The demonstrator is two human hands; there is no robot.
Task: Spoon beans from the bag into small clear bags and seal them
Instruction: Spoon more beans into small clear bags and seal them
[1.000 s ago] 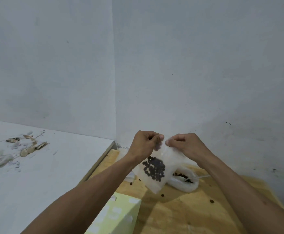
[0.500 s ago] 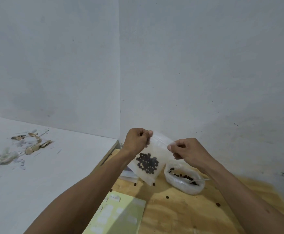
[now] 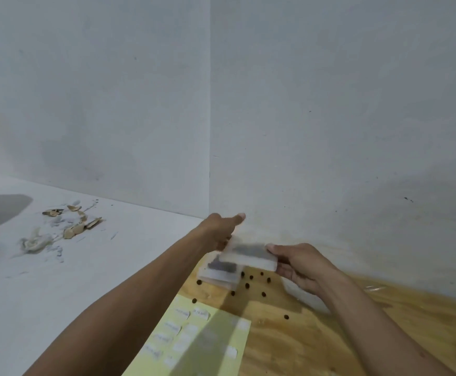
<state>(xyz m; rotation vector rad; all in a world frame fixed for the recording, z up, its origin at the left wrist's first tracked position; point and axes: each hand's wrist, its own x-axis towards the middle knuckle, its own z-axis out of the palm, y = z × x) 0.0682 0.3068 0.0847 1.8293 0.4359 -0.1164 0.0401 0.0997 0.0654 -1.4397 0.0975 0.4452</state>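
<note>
A small clear bag with dark beans inside lies nearly flat, blurred by motion, just above a stack of filled small bags at the back of the wooden board. My right hand grips its right end between thumb and fingers. My left hand holds its left end, with one finger stretched out toward the wall. The big bean bag and the spoon are hidden behind my right hand.
Loose dark beans lie scattered on the wooden board. A yellow sheet with white labels lies at the near edge. White walls meet in a corner close behind. Debris lies on the white surface to the left.
The bag hung upright between both hands in the air; it has come down and turned flat over the stack of filled bags. The view has shifted left, hiding the big bean bag.
</note>
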